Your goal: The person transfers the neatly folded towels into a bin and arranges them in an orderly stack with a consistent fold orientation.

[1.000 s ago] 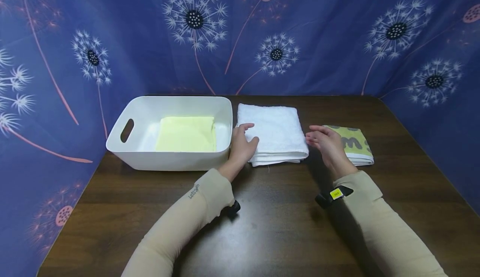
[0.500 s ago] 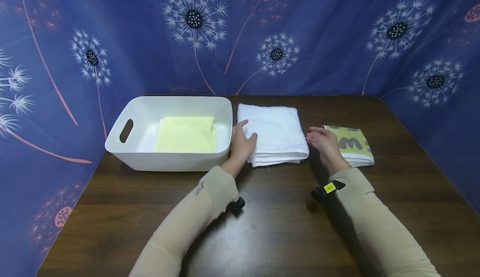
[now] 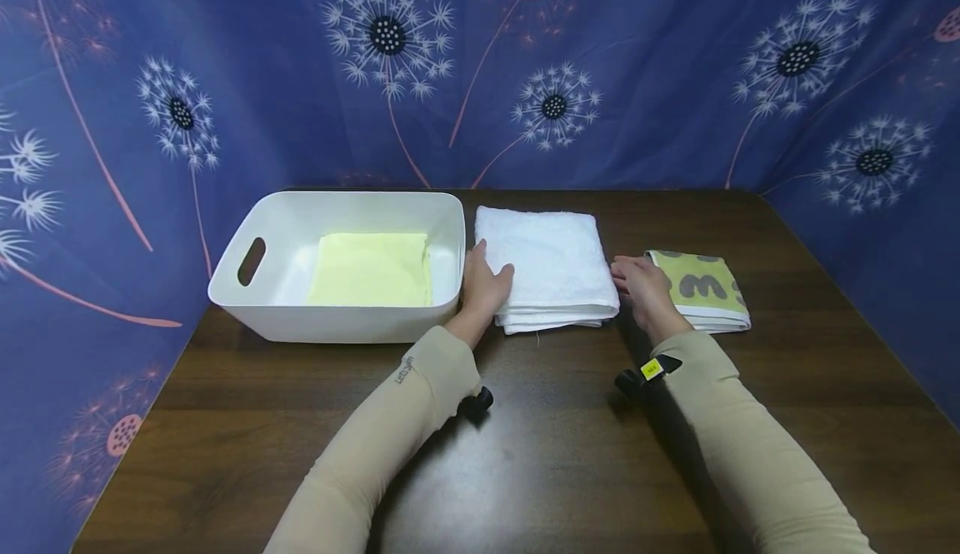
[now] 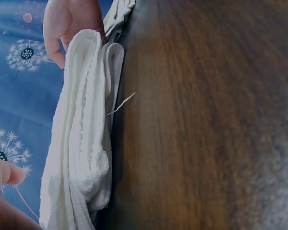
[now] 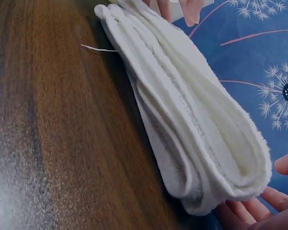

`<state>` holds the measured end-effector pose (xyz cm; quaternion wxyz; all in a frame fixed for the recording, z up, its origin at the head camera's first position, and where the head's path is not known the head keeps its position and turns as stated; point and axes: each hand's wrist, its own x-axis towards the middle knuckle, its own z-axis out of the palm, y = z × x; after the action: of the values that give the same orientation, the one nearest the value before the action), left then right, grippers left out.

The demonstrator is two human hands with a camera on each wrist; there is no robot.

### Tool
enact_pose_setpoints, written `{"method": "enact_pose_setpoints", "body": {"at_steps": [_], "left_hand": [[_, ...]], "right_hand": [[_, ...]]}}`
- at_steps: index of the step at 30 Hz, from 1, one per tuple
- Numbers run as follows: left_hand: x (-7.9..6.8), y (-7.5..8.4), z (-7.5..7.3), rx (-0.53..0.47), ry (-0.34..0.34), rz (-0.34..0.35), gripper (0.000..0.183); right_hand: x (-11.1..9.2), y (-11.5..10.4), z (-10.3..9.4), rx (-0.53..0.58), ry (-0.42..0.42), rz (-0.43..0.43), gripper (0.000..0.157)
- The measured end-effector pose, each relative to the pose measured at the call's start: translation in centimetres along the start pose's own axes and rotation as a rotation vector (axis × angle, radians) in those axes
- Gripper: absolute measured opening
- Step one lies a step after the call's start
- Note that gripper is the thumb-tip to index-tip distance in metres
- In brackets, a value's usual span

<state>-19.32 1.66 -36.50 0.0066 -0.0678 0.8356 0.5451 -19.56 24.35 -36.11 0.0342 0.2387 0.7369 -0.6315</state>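
A folded white towel (image 3: 546, 262) lies on the table between my hands. My left hand (image 3: 483, 289) is at its left side, in the narrow gap beside the white bin (image 3: 337, 325), with the thumb spread over the towel's edge. At the right side my right hand (image 3: 647, 294) has its fingers extended against the towel's edge. In the right wrist view, the fingers of that hand (image 5: 252, 211) reach low beside the folded end, the thumb apart from it; their tips are partly hidden. The layered folds of the towel (image 4: 84, 124) face the left wrist camera.
Inside the bin lies a folded pale yellow cloth (image 3: 372, 271). A smaller folded yellow and grey patterned towel (image 3: 707, 285) sits just right of my right hand. Behind the dark wooden table (image 3: 555, 462) hangs a blue curtain (image 3: 637, 62) with dandelion prints.
My left hand has lowered slightly along the towel's left side, its fingers now less visible. The right hand has moved slightly inward against the right edge. The towel stays in place.
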Motion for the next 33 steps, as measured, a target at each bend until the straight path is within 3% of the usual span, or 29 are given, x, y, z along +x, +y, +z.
{"method": "enact_pose_setpoints", "body": {"at_steps": [8, 12, 18, 23, 29, 33], "left_hand": [[0.2, 0.2, -0.1, 0.049, -0.021, -0.066, 0.071], [0.5, 0.2, -0.2, 0.043, -0.026, -0.068, 0.074], [0.8, 0.0, -0.1, -0.1, -0.017, -0.063, 0.071], [0.6, -0.2, -0.1, -0.211, -0.045, -0.118, 0.066], [0.3, -0.5, -0.1, -0.292, -0.064, -0.168, 0.058], [0.3, -0.9, 0.0, -0.346, -0.067, -0.182, 0.056]], "right_hand": [[0.2, -0.4, 0.4, 0.037, -0.052, 0.11, 0.055], [0.5, -0.4, 0.4, 0.047, -0.078, 0.147, 0.058], [0.7, -0.5, 0.0, 0.067, -0.156, 0.192, 0.061], [0.7, -0.7, -0.6, 0.113, -0.22, 0.224, 0.034], [0.6, -0.5, -1.5, 0.201, -0.35, 0.255, 0.052], [0.5, -0.1, -1.9, 0.329, -0.422, 0.253, 0.027]]}}
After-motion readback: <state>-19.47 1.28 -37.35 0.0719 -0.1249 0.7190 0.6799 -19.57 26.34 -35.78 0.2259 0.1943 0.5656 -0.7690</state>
